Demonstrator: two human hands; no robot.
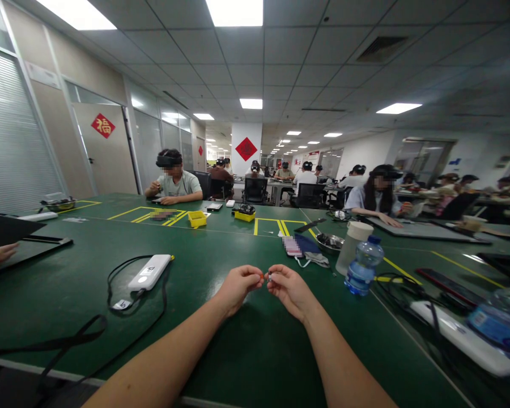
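Both hands are held up close together over the green table (221,334), fingertips nearly meeting. My left hand (239,288) is closed in a pinch on a small orange piece (262,277), mostly covered by the fingers. Between the thumb and fingers of my right hand (289,290) is a small silvery-white piece (270,276), too tiny to identify. Whether the two pieces touch, I cannot tell.
Left of my hands lies a white power bank (149,273) with a black cable. To the right stand a water bottle (364,266), a pale tumbler (353,248) and a metal bowl (330,242). Yellow trays (197,219) sit farther back. Several people work around the tables.
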